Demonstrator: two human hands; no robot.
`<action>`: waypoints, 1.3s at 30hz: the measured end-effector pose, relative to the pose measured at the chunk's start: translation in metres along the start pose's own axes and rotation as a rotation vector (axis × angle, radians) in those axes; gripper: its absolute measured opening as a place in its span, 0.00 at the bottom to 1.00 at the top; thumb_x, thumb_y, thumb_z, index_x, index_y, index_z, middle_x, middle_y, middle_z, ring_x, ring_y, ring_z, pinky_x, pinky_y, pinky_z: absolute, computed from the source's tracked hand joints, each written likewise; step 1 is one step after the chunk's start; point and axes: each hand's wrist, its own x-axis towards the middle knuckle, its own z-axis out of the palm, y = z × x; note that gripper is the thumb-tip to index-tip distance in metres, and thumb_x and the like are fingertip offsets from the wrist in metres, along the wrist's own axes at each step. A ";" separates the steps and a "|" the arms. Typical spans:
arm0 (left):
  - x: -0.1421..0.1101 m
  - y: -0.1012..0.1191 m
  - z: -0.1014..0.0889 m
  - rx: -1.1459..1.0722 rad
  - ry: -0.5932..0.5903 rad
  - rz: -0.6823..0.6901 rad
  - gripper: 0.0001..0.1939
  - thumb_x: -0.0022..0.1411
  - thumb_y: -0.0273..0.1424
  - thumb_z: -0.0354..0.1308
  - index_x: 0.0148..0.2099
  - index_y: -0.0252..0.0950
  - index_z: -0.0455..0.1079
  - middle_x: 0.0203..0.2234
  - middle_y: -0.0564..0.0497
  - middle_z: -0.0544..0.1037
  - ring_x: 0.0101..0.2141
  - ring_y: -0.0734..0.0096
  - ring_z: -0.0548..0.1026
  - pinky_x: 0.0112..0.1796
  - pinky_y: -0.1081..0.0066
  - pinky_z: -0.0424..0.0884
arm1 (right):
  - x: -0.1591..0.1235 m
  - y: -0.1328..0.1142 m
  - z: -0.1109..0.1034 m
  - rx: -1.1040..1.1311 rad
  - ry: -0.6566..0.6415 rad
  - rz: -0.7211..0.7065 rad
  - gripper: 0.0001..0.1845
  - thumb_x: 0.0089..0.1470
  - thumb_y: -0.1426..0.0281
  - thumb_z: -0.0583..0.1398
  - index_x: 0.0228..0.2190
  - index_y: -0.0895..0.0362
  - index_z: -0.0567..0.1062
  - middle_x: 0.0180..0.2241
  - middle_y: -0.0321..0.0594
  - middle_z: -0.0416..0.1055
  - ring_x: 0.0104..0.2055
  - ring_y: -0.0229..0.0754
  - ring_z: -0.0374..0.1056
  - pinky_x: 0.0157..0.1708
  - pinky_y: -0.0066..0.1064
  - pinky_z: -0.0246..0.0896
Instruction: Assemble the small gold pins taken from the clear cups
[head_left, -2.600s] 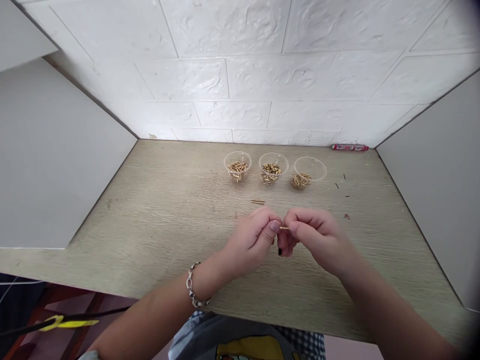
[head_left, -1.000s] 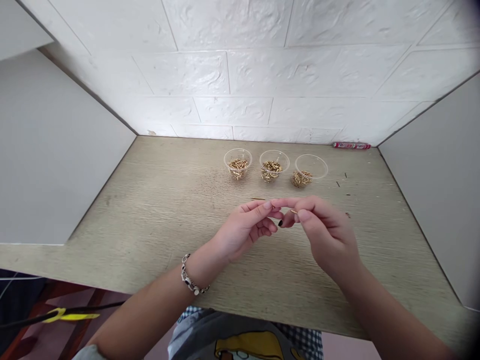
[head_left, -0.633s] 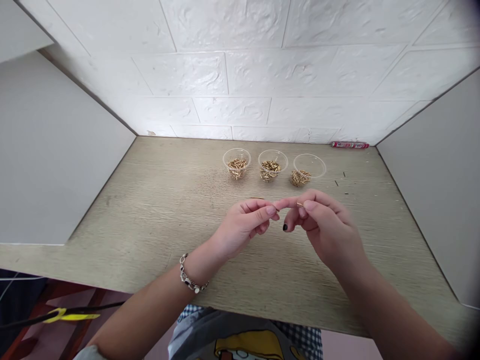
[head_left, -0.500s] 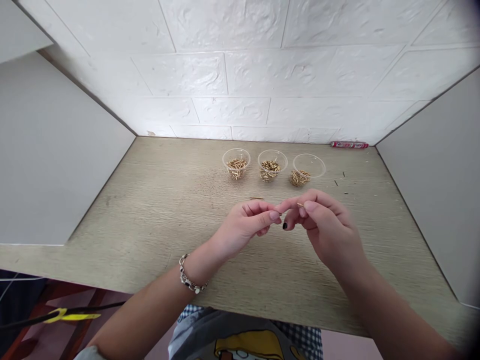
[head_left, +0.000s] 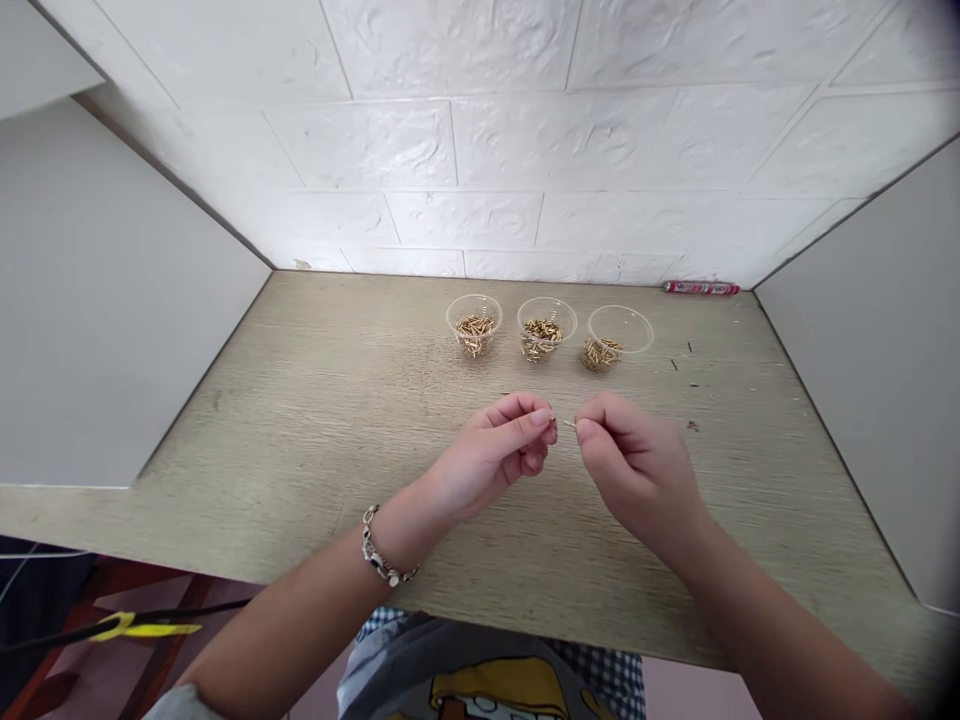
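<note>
Over the middle of the table, my left hand (head_left: 502,450) pinches a tiny brass-coloured piece (head_left: 553,420) between thumb and forefinger; most of it is hidden. Facing it, my right hand (head_left: 637,465) is closed on a small brass-coloured pin (head_left: 569,424), whose tip points left toward the other piece. A narrow gap separates the two pieces. Beyond my hands stand three clear plastic cups: the left cup (head_left: 474,318), the middle cup (head_left: 547,318) and the right cup (head_left: 621,328), each with many small brass-coloured pieces in the bottom.
A red marker (head_left: 701,288) lies along the wall at the back right. Several thin dark slivers (head_left: 674,364) are scattered right of the cups. Grey panels (head_left: 112,300) border the wooden table (head_left: 322,400) on both sides, with a white brick-patterned wall (head_left: 495,140) behind.
My right hand has drawn its fingers in and turned its pin to point at my left hand. The fingertips, touching before, are now slightly apart.
</note>
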 end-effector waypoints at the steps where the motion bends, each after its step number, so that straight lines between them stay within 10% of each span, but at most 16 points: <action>1: 0.000 0.000 0.000 0.006 -0.004 -0.002 0.09 0.55 0.33 0.61 0.32 0.34 0.65 0.22 0.57 0.67 0.20 0.86 0.63 0.24 0.80 0.57 | 0.000 -0.001 0.000 -0.007 -0.003 -0.006 0.10 0.50 0.76 0.52 0.19 0.56 0.61 0.14 0.29 0.56 0.17 0.30 0.51 0.18 0.24 0.47; 39: -0.009 0.018 -0.001 0.721 0.040 0.353 0.07 0.58 0.32 0.56 0.30 0.34 0.69 0.23 0.55 0.69 0.26 0.79 0.64 0.29 0.76 0.61 | 0.001 0.000 -0.005 -0.239 -0.161 -0.311 0.10 0.51 0.78 0.51 0.22 0.56 0.58 0.19 0.30 0.56 0.21 0.31 0.52 0.21 0.24 0.47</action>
